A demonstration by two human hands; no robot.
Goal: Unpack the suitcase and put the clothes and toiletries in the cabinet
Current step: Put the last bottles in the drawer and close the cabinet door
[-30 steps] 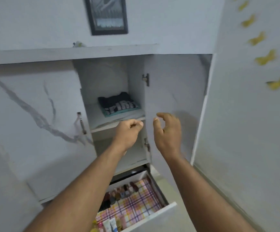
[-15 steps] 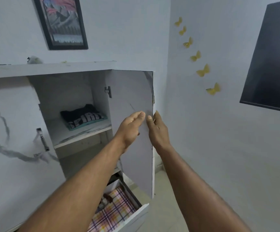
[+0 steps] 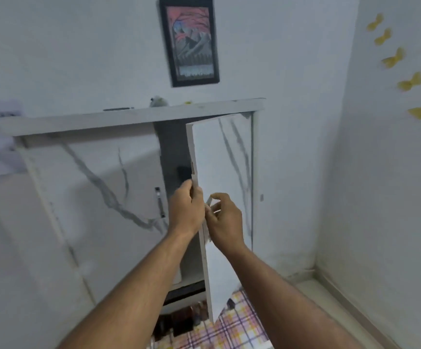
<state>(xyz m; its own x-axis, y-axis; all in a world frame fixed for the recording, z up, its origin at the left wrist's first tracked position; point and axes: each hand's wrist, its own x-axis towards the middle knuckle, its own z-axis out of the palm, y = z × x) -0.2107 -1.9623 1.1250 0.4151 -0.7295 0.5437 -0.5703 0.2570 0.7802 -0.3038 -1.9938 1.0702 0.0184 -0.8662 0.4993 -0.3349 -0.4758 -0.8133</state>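
White marble-patterned cabinet door (image 3: 225, 172), hinged on the right, now stands close to shut, leaving only a narrow dark gap beside the closed left door (image 3: 98, 197). Half a second ago it stood wide open, showing a shelf with folded dark clothes; that shelf is now hidden behind the door, apart from a small dark patch in the gap.

Both bare hands are on the door's free edge. The left hand (image 3: 185, 209) wraps its fingers around the edge from the inner side. The right hand (image 3: 225, 220) pinches the outer face near what may be a handle, though blur makes that unclear.

Below, the white drawer (image 3: 232, 328) lined with checked pink and yellow paper is pulled out under the door, with small dark toiletry bottles (image 3: 174, 323) at its back.

Closing this door suggests the clothes are stowed. The open drawer probably remains to be pushed in. No suitcase is visible.
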